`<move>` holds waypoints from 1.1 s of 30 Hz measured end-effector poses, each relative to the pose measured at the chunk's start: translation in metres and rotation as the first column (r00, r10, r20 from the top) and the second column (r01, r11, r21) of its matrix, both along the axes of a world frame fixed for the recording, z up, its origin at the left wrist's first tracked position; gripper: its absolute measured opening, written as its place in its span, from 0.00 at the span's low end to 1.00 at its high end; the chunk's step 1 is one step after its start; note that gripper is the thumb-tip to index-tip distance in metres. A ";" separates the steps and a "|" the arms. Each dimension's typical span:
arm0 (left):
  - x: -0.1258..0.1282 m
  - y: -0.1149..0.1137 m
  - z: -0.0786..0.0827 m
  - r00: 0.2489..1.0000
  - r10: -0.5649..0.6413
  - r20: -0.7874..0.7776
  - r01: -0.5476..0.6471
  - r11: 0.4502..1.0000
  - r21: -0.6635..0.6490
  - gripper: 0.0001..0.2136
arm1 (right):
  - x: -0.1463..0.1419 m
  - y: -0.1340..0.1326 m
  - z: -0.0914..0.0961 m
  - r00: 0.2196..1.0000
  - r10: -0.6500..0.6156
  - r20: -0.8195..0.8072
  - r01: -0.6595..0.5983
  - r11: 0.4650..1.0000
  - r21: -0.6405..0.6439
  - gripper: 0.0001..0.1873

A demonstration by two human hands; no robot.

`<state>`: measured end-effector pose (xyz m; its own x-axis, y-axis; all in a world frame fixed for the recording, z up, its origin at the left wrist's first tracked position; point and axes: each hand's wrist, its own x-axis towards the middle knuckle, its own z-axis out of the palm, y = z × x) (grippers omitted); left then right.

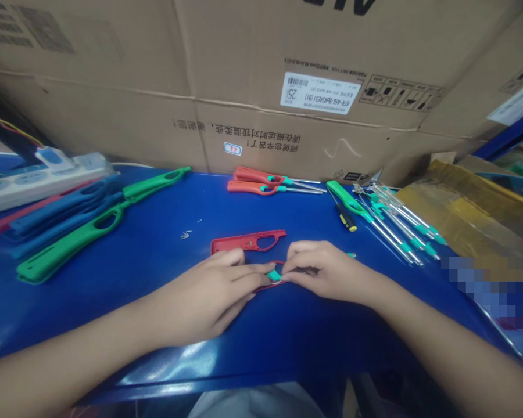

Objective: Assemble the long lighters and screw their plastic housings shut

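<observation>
Red casing (267,287) sits pinched between left hand (218,284) and right hand (322,270), close together at the green insert (273,275), apparently seating it, next push needing steady precision!

The worktop (131,261) looks smooth and glossy from here. At twelve o'clock the box (135,104) is matt cardboard, at three the rods (387,237) gleam metallic; the central red shell (237,242) looks plastic.

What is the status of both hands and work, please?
Left hand, right hand: both at red shell. Green part inside, partly hidden. Other shell close beyond.
</observation>
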<state>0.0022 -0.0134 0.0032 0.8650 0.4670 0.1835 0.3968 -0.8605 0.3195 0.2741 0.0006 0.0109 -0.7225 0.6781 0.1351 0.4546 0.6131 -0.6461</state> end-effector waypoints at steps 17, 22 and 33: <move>-0.013 0.011 0.007 0.995 -0.093 0.026 0.089 0.987 0.132 0.21 | 0.002 -0.001 -0.002 1.000 0.012 0.025 -0.013 0.999 0.043 0.09; -0.009 0.010 0.003 0.994 -0.069 0.085 0.054 0.985 0.166 0.16 | 0.003 0.000 -0.003 1.000 0.015 0.025 -0.016 0.999 0.049 0.09; -0.006 0.014 -0.003 0.986 0.043 0.164 -0.054 0.996 0.066 0.12 | 0.001 -0.001 -0.003 0.999 0.018 0.028 -0.020 0.999 0.047 0.07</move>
